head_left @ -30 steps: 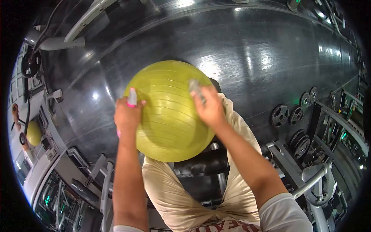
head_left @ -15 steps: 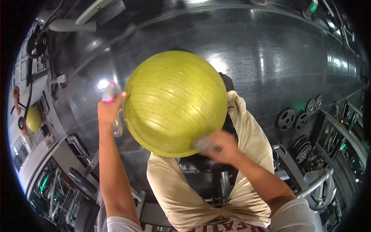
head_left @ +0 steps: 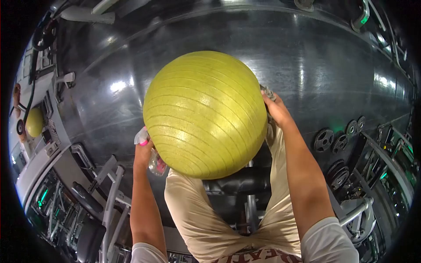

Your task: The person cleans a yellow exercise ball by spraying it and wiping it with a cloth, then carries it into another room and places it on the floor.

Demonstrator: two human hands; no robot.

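Note:
A large yellow-green exercise ball (head_left: 204, 114) with ridged rings rests between my knees. At its lower left, my left hand (head_left: 143, 150) is wrapped round a clear spray bottle (head_left: 156, 165) with a pink collar, close against the ball. My right hand (head_left: 276, 109) is at the ball's right side, with a grey cloth (head_left: 268, 93) held at its fingers. Part of that cloth is hidden behind the ball and the fingers.
Weight plates (head_left: 323, 140) lie on the dark floor (head_left: 307, 57) at right. Gym machines with metal bars (head_left: 115, 197) stand on both sides. A black padded bench (head_left: 239, 182) lies below the ball; another yellow ball (head_left: 34, 122) is at far left.
My right hand has moved with the cloth from the ball's lower front up to its right side. My left hand and the bottle have shifted down and right. The ball has turned.

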